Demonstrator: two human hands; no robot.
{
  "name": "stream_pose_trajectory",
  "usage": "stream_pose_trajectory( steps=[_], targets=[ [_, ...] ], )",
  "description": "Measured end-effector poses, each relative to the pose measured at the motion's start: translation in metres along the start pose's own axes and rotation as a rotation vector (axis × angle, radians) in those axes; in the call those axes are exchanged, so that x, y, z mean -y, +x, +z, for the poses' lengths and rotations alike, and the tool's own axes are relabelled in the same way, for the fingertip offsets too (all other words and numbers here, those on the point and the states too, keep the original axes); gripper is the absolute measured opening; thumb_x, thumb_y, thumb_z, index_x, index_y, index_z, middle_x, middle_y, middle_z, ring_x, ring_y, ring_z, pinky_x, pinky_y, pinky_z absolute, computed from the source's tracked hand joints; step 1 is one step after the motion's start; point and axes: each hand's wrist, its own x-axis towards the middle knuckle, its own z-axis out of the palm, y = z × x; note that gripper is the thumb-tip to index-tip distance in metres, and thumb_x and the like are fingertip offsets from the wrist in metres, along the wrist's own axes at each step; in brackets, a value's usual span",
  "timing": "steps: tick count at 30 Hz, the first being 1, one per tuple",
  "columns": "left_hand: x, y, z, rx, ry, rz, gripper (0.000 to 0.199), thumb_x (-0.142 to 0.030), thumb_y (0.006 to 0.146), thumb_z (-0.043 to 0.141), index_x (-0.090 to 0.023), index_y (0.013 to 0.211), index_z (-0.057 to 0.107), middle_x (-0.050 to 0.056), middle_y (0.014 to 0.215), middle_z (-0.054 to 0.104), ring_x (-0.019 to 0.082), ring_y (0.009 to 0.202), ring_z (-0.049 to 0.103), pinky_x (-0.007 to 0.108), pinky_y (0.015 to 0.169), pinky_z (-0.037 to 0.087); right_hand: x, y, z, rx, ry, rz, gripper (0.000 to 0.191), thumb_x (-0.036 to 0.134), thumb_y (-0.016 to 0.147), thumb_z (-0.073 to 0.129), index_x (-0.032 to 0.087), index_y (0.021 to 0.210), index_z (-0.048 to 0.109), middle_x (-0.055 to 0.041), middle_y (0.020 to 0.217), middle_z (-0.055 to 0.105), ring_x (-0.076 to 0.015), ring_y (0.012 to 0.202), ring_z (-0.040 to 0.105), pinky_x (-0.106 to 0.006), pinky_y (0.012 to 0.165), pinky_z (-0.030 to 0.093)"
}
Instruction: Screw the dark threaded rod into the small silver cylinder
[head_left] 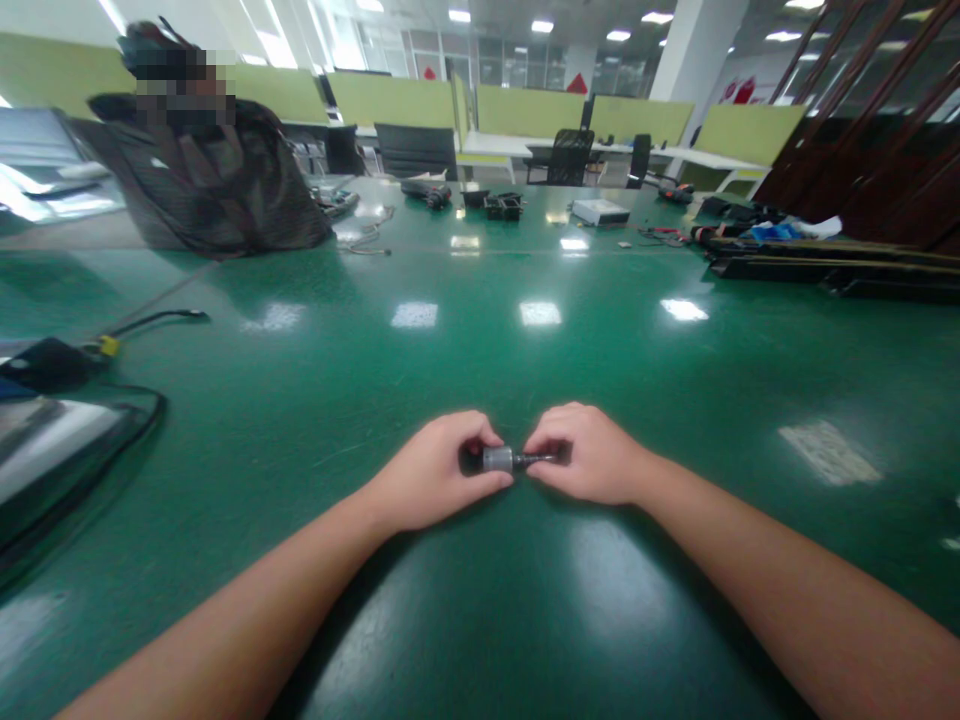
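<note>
A small silvery-grey metal cylinder (pixel 498 459) with a thin dark shaft (pixel 534 459) on its right side lies sideways, low over or on the green table (pixel 480 375). My left hand (pixel 442 470) is closed round the cylinder, thumb on the near side and fingers on the far side. My right hand (pixel 592 455) pinches the thin shaft between thumb and fingers. The two hands face each other with a narrow gap between them. The shaft's far right end is partly lost in the shadow of my right palm.
On the left lie a black cable (pixel 161 315) and a pale flat object (pixel 64 440). A big dark bag (pixel 225 180) stands at the back left. Further back are a white box (pixel 600 211), black parts (pixel 502 206) and long dark strips (pixel 840 265) at the right.
</note>
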Motion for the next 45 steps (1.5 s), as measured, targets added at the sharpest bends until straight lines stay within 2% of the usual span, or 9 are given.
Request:
stream_pose_trajectory(
  steps=[24, 30, 35, 41, 45],
  targets=[
    [0.003, 0.000, 0.001, 0.000, -0.010, -0.006, 0.022, -0.038, 0.082, 0.075, -0.019, 0.088, 0.065, 0.002, 0.085, 0.069, 0.018, 0.078, 0.064, 0.028, 0.070, 0.048, -0.008, -0.003, -0.010, 0.025, 0.057, 0.052, 0.006, 0.016, 0.074, 0.077, 0.017, 0.079, 0.075, -0.0012, 0.075, 0.071, -0.0135, 0.067, 0.063, -0.025, 0.066, 0.047],
    [0.002, 0.000, 0.001, 0.001, -0.019, -0.013, 0.021, -0.037, 0.081, 0.076, -0.020, 0.090, 0.067, 0.002, 0.087, 0.070, 0.019, 0.079, 0.064, 0.030, 0.072, 0.048, -0.014, -0.007, -0.023, 0.094, 0.102, 0.176, 0.008, 0.017, 0.073, 0.079, 0.017, 0.080, 0.075, -0.0007, 0.074, 0.070, -0.0117, 0.063, 0.062, -0.023, 0.060, 0.047],
    [0.001, 0.000, 0.000, 0.003, -0.022, -0.017, 0.021, -0.037, 0.082, 0.076, -0.020, 0.089, 0.067, 0.001, 0.086, 0.070, 0.019, 0.079, 0.065, 0.030, 0.072, 0.048, -0.021, -0.010, -0.032, 0.102, 0.149, 0.262, 0.010, 0.018, 0.072, 0.080, 0.016, 0.080, 0.076, -0.0004, 0.072, 0.069, -0.0121, 0.063, 0.062, -0.023, 0.059, 0.047],
    [0.003, -0.001, 0.000, 0.002, -0.026, 0.000, 0.020, -0.036, 0.083, 0.076, -0.020, 0.089, 0.066, 0.001, 0.086, 0.069, 0.018, 0.078, 0.065, 0.029, 0.072, 0.048, -0.018, -0.007, -0.024, 0.109, 0.155, 0.200, 0.009, 0.019, 0.075, 0.080, 0.016, 0.083, 0.078, -0.0027, 0.078, 0.073, -0.0132, 0.068, 0.064, -0.025, 0.064, 0.049],
    [0.004, -0.001, 0.001, -0.030, -0.042, -0.018, 0.021, -0.033, 0.080, 0.077, -0.019, 0.089, 0.064, 0.001, 0.086, 0.068, 0.018, 0.077, 0.063, 0.028, 0.070, 0.047, -0.014, -0.003, -0.013, 0.054, 0.142, 0.133, 0.011, 0.023, 0.080, 0.080, 0.017, 0.089, 0.080, -0.0037, 0.083, 0.075, -0.0136, 0.070, 0.065, -0.025, 0.066, 0.048]
  ],
)
